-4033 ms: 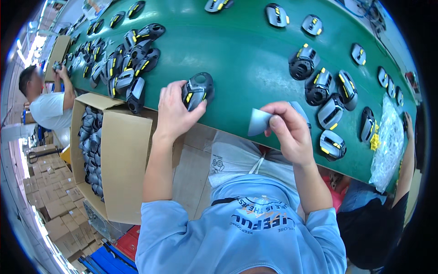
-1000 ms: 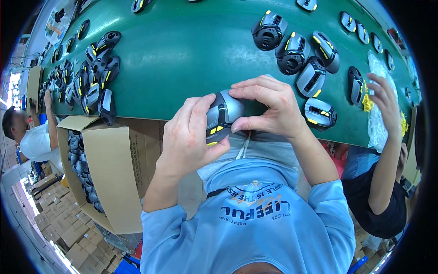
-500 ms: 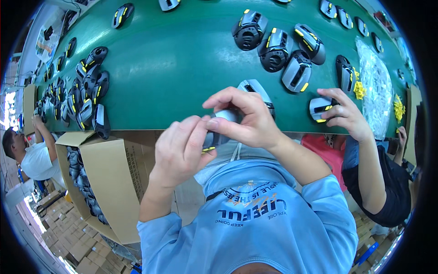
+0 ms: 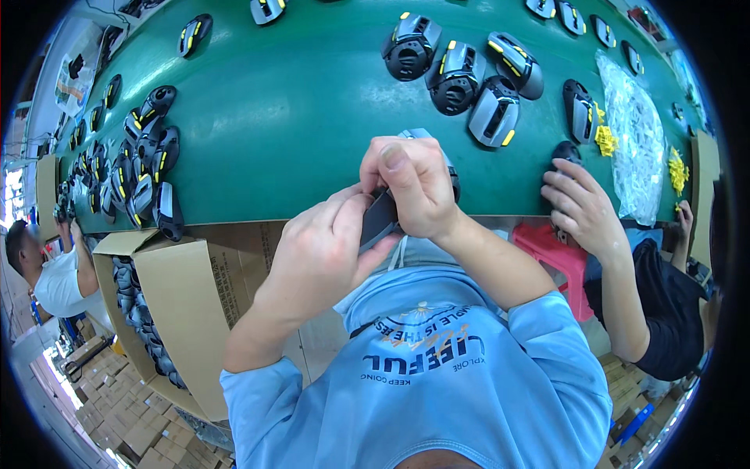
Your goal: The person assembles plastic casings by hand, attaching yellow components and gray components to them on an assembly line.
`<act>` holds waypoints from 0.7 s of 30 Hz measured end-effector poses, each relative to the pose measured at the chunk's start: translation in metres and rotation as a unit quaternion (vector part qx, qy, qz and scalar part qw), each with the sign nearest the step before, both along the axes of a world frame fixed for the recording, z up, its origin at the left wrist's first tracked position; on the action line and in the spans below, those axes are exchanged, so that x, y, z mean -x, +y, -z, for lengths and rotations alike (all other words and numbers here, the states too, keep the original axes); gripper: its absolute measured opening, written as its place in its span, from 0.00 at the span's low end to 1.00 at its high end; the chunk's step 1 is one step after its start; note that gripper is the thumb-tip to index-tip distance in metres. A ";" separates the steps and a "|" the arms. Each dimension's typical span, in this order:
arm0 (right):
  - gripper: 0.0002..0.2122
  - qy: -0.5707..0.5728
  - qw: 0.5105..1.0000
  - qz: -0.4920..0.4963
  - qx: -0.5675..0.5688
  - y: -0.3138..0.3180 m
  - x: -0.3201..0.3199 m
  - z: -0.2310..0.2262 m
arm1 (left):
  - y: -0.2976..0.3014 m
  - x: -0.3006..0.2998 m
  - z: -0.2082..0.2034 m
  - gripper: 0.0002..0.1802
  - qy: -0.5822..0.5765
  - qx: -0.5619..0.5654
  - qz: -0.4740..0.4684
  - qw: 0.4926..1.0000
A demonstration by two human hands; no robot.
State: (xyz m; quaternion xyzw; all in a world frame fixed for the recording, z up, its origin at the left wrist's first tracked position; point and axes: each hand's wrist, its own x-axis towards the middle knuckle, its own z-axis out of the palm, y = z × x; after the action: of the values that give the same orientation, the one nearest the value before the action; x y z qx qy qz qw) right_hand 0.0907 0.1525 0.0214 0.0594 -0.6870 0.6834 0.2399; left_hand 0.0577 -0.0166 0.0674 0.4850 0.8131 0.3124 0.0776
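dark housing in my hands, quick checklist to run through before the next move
1. Left hand gripping the dark housing: ok, it holds the housing from the left and below.
2. Right hand at the housing: ok, curled at its upper right; the exact grip is hidden.
3. Pieces seated flush: cannot tell, the hands cover too much of it.
4. Table just beyond the right hand clear: not ok, a second housing lies there, partly hidden.
5. Co-worker's hand out of the way: ok, it is off to the right, apart from both hands.
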 end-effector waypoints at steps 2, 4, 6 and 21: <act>0.24 0.027 1.000 -0.007 0.004 0.005 -0.001 0.005 | 0.003 -0.008 0.006 0.30 0.099 -0.004 -0.027 0.995; 0.22 0.055 0.998 -0.011 0.010 0.007 0.004 0.009 | 0.008 -0.006 0.006 0.30 0.126 -0.007 -0.033 0.991; 0.23 0.129 0.989 0.054 0.055 -0.005 0.016 0.011 | 0.011 -0.004 0.006 0.31 0.181 -0.027 -0.058 0.981; 0.15 0.077 0.994 -0.039 -0.063 -0.007 0.004 0.004 | -0.036 0.021 0.057 0.53 -0.266 -0.290 -0.211 0.895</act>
State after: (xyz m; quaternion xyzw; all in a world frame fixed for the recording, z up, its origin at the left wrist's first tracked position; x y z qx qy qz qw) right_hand 0.0867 0.1455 0.0172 0.1537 -0.7053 0.6411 0.2606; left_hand 0.0368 -0.0522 0.0106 0.2022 0.7190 0.6602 0.0792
